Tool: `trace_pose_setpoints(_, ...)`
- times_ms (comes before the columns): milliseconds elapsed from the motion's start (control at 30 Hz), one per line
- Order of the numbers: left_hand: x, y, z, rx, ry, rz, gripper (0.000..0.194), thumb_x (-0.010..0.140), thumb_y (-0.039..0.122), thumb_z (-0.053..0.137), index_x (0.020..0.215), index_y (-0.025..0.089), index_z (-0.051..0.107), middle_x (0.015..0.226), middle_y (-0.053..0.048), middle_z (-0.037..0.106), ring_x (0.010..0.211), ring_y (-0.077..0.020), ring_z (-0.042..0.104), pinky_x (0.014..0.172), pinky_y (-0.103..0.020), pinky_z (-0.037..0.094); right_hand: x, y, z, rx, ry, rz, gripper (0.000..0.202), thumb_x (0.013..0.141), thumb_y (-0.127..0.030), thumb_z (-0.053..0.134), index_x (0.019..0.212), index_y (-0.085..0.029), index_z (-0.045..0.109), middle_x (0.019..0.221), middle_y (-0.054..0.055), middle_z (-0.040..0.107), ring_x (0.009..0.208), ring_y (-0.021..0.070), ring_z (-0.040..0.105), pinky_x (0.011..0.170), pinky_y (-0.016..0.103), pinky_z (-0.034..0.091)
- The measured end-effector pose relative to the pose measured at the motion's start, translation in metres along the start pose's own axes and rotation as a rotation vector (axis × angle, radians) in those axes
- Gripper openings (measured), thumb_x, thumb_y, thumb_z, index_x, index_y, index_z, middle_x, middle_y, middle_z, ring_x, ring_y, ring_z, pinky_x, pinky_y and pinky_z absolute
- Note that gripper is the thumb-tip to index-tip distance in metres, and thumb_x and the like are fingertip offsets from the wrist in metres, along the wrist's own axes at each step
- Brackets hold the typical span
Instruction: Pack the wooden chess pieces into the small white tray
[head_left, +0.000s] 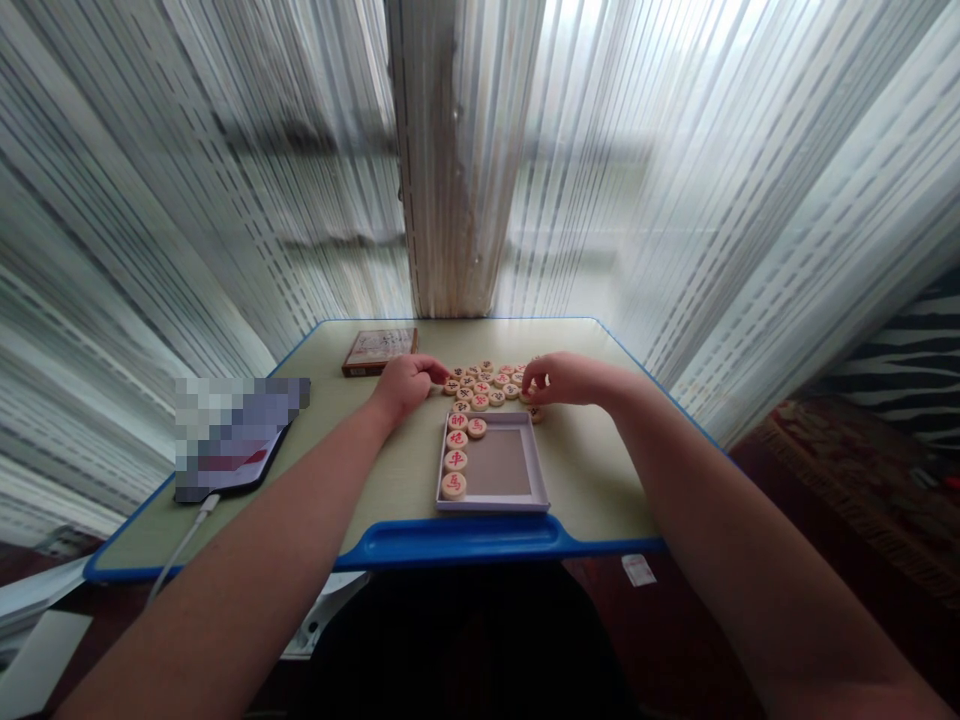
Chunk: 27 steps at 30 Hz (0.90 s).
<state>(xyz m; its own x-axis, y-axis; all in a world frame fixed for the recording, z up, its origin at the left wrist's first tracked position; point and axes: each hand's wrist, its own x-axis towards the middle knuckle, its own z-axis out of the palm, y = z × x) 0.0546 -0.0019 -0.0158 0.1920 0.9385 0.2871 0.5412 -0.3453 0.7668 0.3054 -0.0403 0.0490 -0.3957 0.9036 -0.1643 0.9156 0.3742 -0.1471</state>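
Shallow box [537,460], near side: five red-marked discs [455,461] in, bare floor at right | loose discs [481,402] outside, beyond its far edge | left hand [409,385] curled at their left, right hand [556,379] bent at their right; can't tell if either pinches one

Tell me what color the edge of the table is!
The table's edge is blue, clearest in the head view.

Tray [495,506] lay on table [600,480] | five discs [456,461] sat in it, leftward | loose discs [481,402] lay behind | flat case [381,347] lay behind-left | device [255,445] lay left
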Motion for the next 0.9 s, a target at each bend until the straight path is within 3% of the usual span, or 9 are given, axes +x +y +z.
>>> trace_pose_setpoints(200, -0.004, 0.010, -0.002, 0.115, 0.013, 0.029, 0.033, 0.062, 0.009, 0.044, 0.079, 0.015, 0.072, 0.074, -0.003, 0.072, 0.075, -0.0157, 0.066, 0.075, -0.025, 0.051, 0.004, -0.003, 0.004, -0.015, 0.087, -0.015, 0.021, 0.074, -0.019, 0.059, 0.093, -0.019, 0.070, 0.091, 0.004, 0.069, 0.076, 0.0162, 0.059, 0.066, 0.025, 0.042)
trace_pose_setpoints(433, -0.002, 0.004, 0.000, 0.107, 0.009, 0.045, 0.032, 0.063, 0.009, 0.045, 0.077, 0.016, 0.073, 0.072, -0.001, 0.072, 0.074, -0.0152, 0.066, 0.075, -0.025, 0.051, 0.019, 0.000, 0.021, -0.020, 0.381, -0.060, 0.030, 0.083, -0.015, 0.046, 0.101, -0.020, 0.070, 0.109, 0.007, 0.065, 0.091, 0.0192, 0.057, 0.082, 0.030, 0.041)
trace_pose_setpoints(633, -0.003, 0.006, 0.001, 0.111, -0.001, 0.045, 0.030, 0.063, 0.010, 0.046, 0.075, 0.016, 0.073, 0.072, -0.002, 0.072, 0.073, -0.0152, 0.066, 0.073, -0.025, 0.051, 0.031, 0.006, 0.035, -0.066, 0.341, -0.180, 0.030, 0.087, -0.028, 0.045, 0.102, -0.021, 0.070, 0.110, 0.005, 0.066, 0.097, 0.0212, 0.054, 0.091, 0.034, 0.035)
trace_pose_setpoints(800, -0.006, 0.010, 0.002, 0.140, 0.001, 0.085, 0.028, 0.063, 0.012, 0.047, 0.073, 0.016, 0.073, 0.074, -0.002, 0.073, 0.073, -0.0152, 0.065, 0.074, -0.024, 0.050, 0.032, -0.003, 0.036, -0.053, 0.397, -0.058, 0.031, 0.083, -0.041, 0.051, 0.096, -0.021, 0.071, 0.110, 0.007, 0.064, 0.096, 0.0233, 0.052, 0.087, 0.034, 0.037)
trace_pose_setpoints(900, -0.008, 0.013, 0.003, 0.141, -0.008, 0.110, 0.027, 0.064, 0.014, 0.047, 0.071, 0.017, 0.073, 0.073, -0.001, 0.073, 0.072, -0.0150, 0.065, 0.074, -0.024, 0.050, 0.035, -0.008, 0.038, -0.007, 0.404, -0.014, 0.029, 0.081, -0.040, 0.054, 0.095, -0.021, 0.070, 0.108, 0.007, 0.064, 0.095, 0.0217, 0.053, 0.091, 0.033, 0.036)
